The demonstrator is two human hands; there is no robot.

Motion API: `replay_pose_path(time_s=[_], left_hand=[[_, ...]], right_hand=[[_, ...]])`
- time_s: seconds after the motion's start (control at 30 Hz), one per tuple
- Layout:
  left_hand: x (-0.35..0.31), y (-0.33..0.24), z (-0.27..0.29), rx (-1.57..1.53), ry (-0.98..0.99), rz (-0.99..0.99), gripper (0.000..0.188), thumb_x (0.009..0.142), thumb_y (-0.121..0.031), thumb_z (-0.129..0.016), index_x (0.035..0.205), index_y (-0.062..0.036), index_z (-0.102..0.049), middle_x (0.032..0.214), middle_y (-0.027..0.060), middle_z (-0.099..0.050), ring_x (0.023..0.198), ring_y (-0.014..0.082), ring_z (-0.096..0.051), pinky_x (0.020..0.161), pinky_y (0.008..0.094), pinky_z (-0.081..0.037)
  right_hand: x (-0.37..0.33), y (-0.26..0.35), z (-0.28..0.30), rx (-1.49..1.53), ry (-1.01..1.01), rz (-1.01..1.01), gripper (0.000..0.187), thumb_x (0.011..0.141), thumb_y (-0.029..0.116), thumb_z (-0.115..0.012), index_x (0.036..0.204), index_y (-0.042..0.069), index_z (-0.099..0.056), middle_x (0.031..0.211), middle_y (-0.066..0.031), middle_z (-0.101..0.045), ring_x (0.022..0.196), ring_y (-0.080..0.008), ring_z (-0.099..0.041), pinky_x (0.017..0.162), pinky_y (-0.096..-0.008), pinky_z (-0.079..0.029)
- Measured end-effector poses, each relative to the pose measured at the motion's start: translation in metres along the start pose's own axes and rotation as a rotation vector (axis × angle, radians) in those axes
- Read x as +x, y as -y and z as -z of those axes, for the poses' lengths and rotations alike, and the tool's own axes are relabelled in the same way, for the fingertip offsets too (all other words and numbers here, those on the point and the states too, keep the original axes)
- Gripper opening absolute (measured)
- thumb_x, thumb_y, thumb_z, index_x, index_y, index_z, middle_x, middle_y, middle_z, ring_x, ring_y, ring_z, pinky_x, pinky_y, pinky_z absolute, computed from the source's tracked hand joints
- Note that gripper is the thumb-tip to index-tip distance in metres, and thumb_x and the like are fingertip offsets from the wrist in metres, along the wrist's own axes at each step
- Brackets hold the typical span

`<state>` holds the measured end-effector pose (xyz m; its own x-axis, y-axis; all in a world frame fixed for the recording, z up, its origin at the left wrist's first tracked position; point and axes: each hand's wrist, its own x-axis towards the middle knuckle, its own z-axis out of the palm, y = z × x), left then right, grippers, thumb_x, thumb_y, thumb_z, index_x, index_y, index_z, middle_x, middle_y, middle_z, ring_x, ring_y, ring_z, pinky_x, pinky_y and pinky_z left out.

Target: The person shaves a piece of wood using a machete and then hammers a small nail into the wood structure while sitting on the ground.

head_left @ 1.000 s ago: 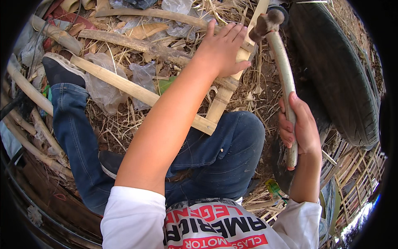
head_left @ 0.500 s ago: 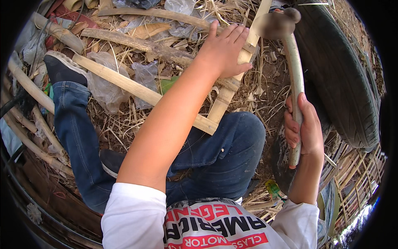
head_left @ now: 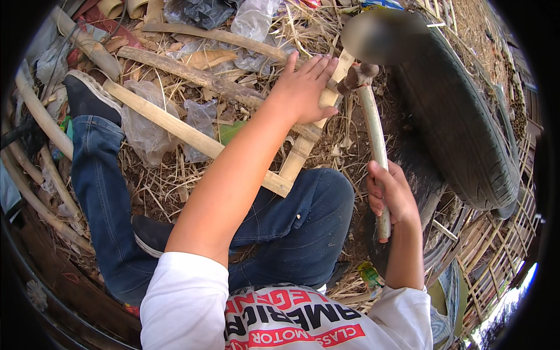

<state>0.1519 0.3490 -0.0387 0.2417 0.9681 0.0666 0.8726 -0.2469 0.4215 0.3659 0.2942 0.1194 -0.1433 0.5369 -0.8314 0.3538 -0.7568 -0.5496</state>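
Note:
My left hand [head_left: 304,87] lies flat with its fingers spread over the corner of a frame made of pale bamboo slats. One slat [head_left: 300,151] runs up from my knee beneath that hand, and a longer slat [head_left: 198,139] joins it at the lower corner. In my right hand [head_left: 392,191] is a hammer [head_left: 374,134], gripped low on its pale wooden handle. The hammer's head [head_left: 357,79] is beside the slat, just right of my left fingers; whether it touches cannot be made out.
Black tyres [head_left: 461,116] stand at the right. Crumpled plastic bags [head_left: 146,125], straw and bamboo poles [head_left: 186,70] litter the ground at left and far side. My bent leg [head_left: 303,221] lies under the frame's near corner. A blurred patch hides part of the upper right.
The hammer and my right hand have moved left and the hammer head has come down close to the slat. My left hand stays on the frame; the whole view has shifted slightly.

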Motion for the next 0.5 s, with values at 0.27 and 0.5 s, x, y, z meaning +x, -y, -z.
replay_pose_path(time_s=[0.27,0.5], left_hand=[[0.005,0.011,0.016,-0.359,-0.011,0.064,0.069,0.097,-0.045,-0.044,0.151,-0.008,-0.025,0.156,0.0182,-0.024,0.142,0.0289,-0.03,0.118,0.0508,-0.012],[0.023,0.03,0.007,0.023,-0.221,0.202,0.048,0.101,-0.038,-0.039,0.141,-0.0125,-0.045,0.144,0.0146,-0.044,0.138,0.0312,-0.035,0.115,0.0585,-0.015]], right_hand=[[0.004,-0.03,0.007,-0.396,-0.318,0.204,0.014,0.086,0.011,-0.063,0.086,-0.001,-0.056,0.062,-0.0029,-0.055,0.044,-0.0074,-0.048,0.041,-0.0248,-0.039],[0.002,-0.017,0.004,-0.438,-0.365,0.373,0.038,0.08,0.005,-0.063,0.116,-0.005,-0.057,0.064,-0.0033,-0.058,0.049,-0.0081,-0.051,0.044,-0.0265,-0.039]])
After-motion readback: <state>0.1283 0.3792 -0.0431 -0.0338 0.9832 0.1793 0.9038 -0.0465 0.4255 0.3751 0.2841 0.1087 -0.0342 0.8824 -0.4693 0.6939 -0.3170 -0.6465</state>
